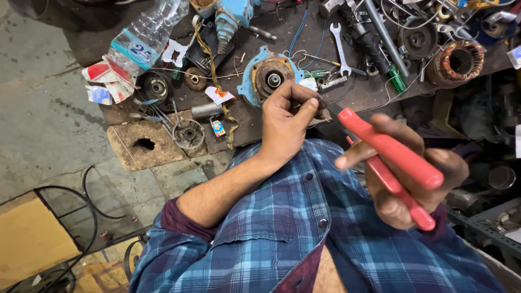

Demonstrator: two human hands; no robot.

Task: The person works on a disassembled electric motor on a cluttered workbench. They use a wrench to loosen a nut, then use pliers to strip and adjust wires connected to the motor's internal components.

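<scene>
Item: wire (313,99), pinched in my left hand (285,122) above the surface (239,133). Right hand (412,173) clamped round red pliers (393,157), tips at the wire. Risk, as I judge it: tips slipping, nicking fingers (304,111).

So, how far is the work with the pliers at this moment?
Already done: the motor lies in pieces on the bench, with the blue end cover and copper stator winding lying apart. In hand: the right hand grips red-handled pliers, whose tip meets something small pinched by the left hand; what it is, I cannot tell. Left: the parts remain unassembled.
</scene>
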